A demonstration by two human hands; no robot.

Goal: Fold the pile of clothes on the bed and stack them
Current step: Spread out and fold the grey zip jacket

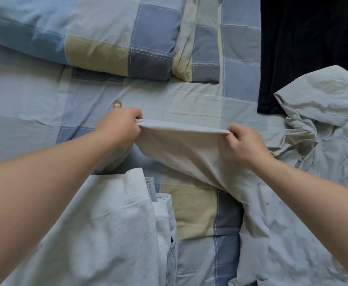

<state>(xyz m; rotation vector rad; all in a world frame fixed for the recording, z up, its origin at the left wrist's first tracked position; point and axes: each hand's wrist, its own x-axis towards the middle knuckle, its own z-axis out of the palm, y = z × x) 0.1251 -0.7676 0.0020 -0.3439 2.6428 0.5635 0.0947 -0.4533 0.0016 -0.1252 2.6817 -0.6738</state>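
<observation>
I hold a pale grey-white garment (181, 145) stretched above the bed. My left hand (120, 125) pinches one end of its straight edge and my right hand (245, 143) pinches the other. The cloth hangs down from that edge and runs toward the lower right. A light grey sweatshirt with a ribbed hem (111, 219) lies at the lower left under my left forearm. A crumpled light grey hooded garment (322, 112) lies at the right. A black garment (305, 44) is spread at the upper right.
The bed carries a checked sheet in blue, grey and yellow (191, 213). A pillow in the same pattern (90, 38) lies at the top left, a second one (202, 48) beside it. A small brown tag (117, 104) lies on the sheet beyond my left hand.
</observation>
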